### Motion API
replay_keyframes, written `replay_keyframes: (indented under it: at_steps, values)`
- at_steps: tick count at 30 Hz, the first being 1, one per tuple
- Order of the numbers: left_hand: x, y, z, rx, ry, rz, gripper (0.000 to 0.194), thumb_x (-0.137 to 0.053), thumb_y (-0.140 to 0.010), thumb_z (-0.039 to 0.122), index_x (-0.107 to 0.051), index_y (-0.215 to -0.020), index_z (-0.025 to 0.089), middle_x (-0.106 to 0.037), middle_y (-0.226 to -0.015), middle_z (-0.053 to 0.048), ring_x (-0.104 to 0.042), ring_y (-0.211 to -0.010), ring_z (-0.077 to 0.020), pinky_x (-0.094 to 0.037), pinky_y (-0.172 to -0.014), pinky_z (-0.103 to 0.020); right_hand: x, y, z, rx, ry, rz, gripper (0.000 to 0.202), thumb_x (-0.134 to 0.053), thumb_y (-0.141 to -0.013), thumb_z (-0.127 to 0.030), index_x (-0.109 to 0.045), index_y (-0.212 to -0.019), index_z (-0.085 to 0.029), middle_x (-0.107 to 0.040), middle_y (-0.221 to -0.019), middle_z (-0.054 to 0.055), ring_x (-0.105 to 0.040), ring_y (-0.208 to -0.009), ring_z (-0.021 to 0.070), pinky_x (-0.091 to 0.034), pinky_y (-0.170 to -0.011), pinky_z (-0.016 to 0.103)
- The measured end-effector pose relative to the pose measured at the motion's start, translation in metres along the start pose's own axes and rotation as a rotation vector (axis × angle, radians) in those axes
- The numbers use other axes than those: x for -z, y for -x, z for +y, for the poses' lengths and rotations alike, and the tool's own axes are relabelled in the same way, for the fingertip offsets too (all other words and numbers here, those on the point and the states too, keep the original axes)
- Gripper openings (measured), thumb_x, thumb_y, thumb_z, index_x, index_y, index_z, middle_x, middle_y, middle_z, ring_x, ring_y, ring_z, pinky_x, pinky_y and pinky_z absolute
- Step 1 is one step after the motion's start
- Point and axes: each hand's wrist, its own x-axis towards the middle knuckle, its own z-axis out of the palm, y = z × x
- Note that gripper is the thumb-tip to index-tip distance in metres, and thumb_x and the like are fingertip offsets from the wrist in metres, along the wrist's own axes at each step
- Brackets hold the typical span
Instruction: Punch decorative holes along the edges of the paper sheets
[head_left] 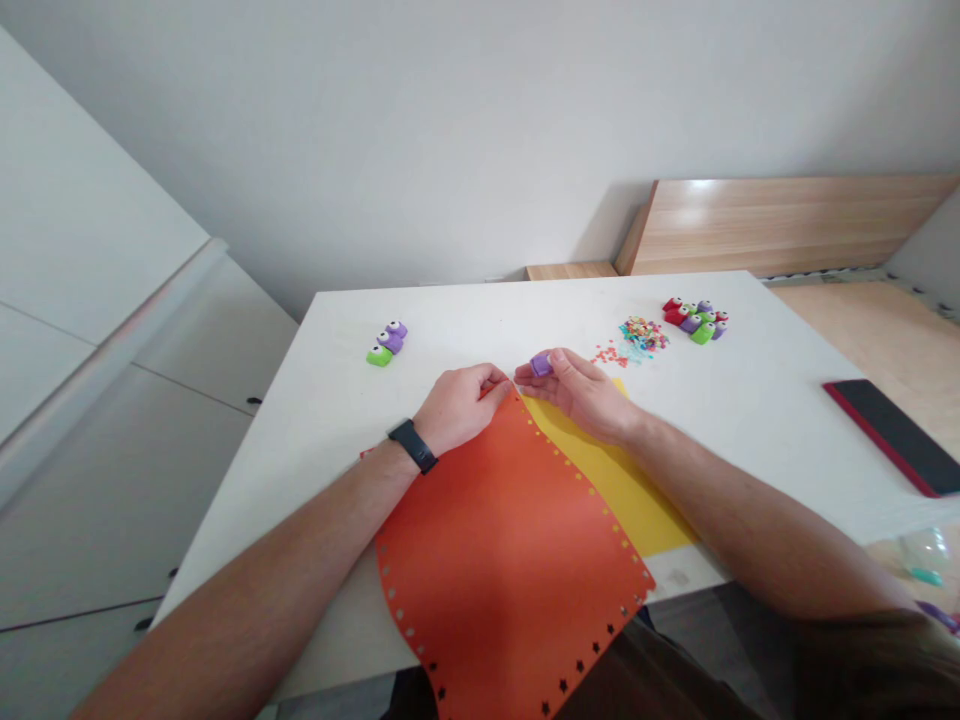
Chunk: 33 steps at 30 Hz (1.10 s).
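Note:
My left hand [463,402], with a dark band on its wrist, pinches the far corner of an orange paper sheet [502,530]. Small shaped holes run along the sheet's edges, and its near end hangs past the table's front edge. In my right hand [589,395] is a small purple craft punch [541,365] with a cartoon eye, held between thumb and fingers close to that same corner. Whether the punch touches the paper I cannot tell. A yellow paper sheet [637,490] lies partly beneath the orange one and under my right forearm.
On the white table [337,420], several green and purple punches [387,343] sit at the left. A pile of colourful paper bits [643,335] and a cluster of punches [697,320] lie at the back right. A dark, red-edged flat object [892,432] is farther right.

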Motion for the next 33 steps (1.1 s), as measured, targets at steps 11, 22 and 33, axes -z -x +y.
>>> replay_keyframes:
  at_steps: [11, 22, 33]
  values:
    - [0.0, 0.001, 0.001, 0.009, 0.011, 0.002, 0.03, -0.053, -0.094, 0.045, -0.073, -0.097, 0.023, -0.079, -0.097, -0.003, -0.071, -0.086, -0.0206, -0.051, -0.073, -0.03, 0.05, -0.018, 0.002, 0.214, 0.253, 0.62, 0.043, -0.062, -0.085, -0.067, -0.056, -0.086, -0.024, -0.065, -0.088, 0.001, -0.064, -0.088, 0.0158, -0.055, -0.087, 0.033]
    - [-0.002, 0.0, -0.001, 0.004, -0.016, 0.024, 0.031, -0.052, -0.095, 0.046, -0.073, -0.098, 0.024, -0.079, -0.1, -0.004, -0.072, -0.091, -0.0221, -0.052, -0.075, -0.031, 0.039, -0.004, -0.035, 0.028, -0.105, 0.304, 0.048, -0.045, -0.094, -0.069, -0.061, -0.089, -0.024, -0.075, -0.097, 0.007, -0.072, -0.102, 0.0239, -0.054, -0.096, 0.042]
    - [-0.003, 0.001, -0.002, 0.01, -0.039, 0.042, 0.031, -0.051, -0.094, 0.047, -0.073, -0.096, 0.025, -0.079, -0.096, -0.003, -0.071, -0.086, -0.0218, -0.05, -0.075, -0.031, 0.026, 0.01, -0.04, -0.165, -0.122, 0.03, 0.058, -0.03, -0.098, -0.068, -0.064, -0.089, -0.023, -0.072, -0.078, 0.005, -0.071, -0.076, 0.0208, -0.053, -0.068, 0.032]
